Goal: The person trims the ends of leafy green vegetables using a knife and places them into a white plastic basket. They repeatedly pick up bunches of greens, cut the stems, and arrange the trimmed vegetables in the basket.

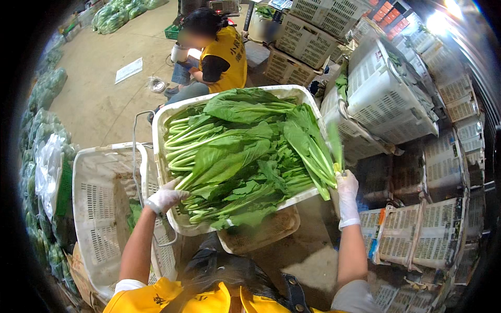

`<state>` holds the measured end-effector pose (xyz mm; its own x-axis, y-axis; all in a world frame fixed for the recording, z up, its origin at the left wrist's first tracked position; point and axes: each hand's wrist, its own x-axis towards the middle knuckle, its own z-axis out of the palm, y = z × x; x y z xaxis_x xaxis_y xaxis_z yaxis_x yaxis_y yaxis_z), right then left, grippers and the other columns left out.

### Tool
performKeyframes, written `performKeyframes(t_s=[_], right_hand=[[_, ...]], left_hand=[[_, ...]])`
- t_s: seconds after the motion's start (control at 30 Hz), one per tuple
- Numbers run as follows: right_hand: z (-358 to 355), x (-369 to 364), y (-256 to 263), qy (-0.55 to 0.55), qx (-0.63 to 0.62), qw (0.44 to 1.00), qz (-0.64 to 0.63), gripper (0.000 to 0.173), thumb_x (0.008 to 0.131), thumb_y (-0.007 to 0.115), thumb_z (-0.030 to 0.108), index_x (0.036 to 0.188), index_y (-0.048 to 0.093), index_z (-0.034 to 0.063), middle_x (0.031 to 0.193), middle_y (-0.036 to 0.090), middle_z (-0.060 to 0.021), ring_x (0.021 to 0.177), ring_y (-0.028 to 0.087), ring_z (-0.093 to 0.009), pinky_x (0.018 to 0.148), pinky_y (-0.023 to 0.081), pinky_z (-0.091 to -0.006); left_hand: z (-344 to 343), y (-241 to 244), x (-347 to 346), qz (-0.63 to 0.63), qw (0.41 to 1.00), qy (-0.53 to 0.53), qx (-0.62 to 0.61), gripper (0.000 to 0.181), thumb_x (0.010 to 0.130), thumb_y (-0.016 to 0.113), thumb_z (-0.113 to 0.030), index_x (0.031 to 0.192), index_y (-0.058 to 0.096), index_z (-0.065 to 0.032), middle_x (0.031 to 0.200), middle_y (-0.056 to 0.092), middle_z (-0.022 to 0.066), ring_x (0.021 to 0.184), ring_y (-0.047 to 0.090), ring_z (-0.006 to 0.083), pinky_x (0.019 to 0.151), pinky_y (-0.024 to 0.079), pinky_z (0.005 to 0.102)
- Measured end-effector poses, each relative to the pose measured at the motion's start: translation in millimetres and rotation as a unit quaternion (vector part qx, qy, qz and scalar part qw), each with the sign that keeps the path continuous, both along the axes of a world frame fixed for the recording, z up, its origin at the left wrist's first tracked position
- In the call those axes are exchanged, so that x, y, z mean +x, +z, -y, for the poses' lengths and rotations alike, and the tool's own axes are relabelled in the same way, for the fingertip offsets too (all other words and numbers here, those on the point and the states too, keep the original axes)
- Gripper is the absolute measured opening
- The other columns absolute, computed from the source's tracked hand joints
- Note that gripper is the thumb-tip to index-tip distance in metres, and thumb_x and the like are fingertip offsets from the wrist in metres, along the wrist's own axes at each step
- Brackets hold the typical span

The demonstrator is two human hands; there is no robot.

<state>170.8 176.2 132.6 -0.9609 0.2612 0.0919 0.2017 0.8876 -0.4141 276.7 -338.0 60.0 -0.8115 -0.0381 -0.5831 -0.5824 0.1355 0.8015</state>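
Note:
A white plastic crate [159,156] full of leafy green vegetables [238,152] with pale stems stands in front of me. My left hand [168,196], in a thin whitish glove, is at the crate's near left edge, its fingers closed around stem ends of the greens. My right hand [346,186], gloved too, is beyond the crate's right edge and grips the stem ends of a few stalks. Some of their leaves lie over the heap, and one blurred leaf points up beside the rim.
Left stands a second white crate [96,211] with a wire handle and some greens inside. A co-worker [225,58] in a yellow vest sits beyond the full crate. Stacked crates [379,90] rise at the right. Bagged vegetables [49,90] line the far left. A paper sheet [129,70] lies on the floor.

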Motion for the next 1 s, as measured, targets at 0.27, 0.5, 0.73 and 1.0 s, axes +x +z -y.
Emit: performKeyframes(t_s=[0.27, 0.5, 0.73, 1.0], right_hand=[[1.8, 27.3, -67.9, -0.173, -0.478, 0.859, -0.061, 0.027, 0.083, 0.059, 0.021, 0.099, 0.045, 0.0033, 0.068, 0.057, -0.0055, 0.042, 0.046, -0.007, 0.032, 0.036, -0.0216], [20.6, 51.6, -78.8, -0.102, -0.39, 0.915, -0.032, 0.034, 0.081, 0.061, 0.024, 0.1, 0.05, -0.0017, 0.073, 0.06, -0.0069, 0.053, 0.056, -0.016, 0.05, 0.047, -0.0301], [67.0, 62.4, -71.5, -0.244, -0.586, 0.762, -0.128, 0.022, 0.084, 0.055, 0.019, 0.095, 0.047, 0.0023, 0.066, 0.053, -0.004, 0.044, 0.045, -0.009, 0.036, 0.038, -0.0217], [76.6, 134.5, 4.6, -0.299, -0.635, 0.705, -0.105, 0.02, 0.083, 0.055, 0.023, 0.095, 0.047, 0.0095, 0.06, 0.046, 0.0007, 0.038, 0.039, -0.008, 0.03, 0.03, -0.0221]], left_hand=[[-43.7, 48.0, 61.0, 0.024, 0.938, 0.165, 0.303, 0.034, 0.074, 0.064, -0.035, 0.092, 0.055, -0.0084, 0.074, 0.054, 0.0028, 0.06, 0.049, 0.0132, 0.054, 0.039, 0.0258], [-268.2, 50.1, -11.6, -0.01, 0.909, -0.052, 0.413, 0.036, 0.087, 0.047, -0.037, 0.099, 0.053, -0.004, 0.095, 0.06, 0.0105, 0.082, 0.058, 0.022, 0.073, 0.047, 0.0334], [-383.6, -74.8, -100.9, 0.156, 0.848, 0.114, 0.493, 0.015, 0.086, 0.049, -0.023, 0.084, 0.053, -0.0081, 0.08, 0.058, 0.0067, 0.069, 0.058, 0.0209, 0.062, 0.05, 0.0312], [-356.7, -16.6, -88.7, 0.102, 0.898, 0.13, 0.409, 0.021, 0.083, 0.054, -0.03, 0.087, 0.052, -0.0093, 0.067, 0.055, 0.0021, 0.05, 0.05, 0.0106, 0.044, 0.042, 0.022]])
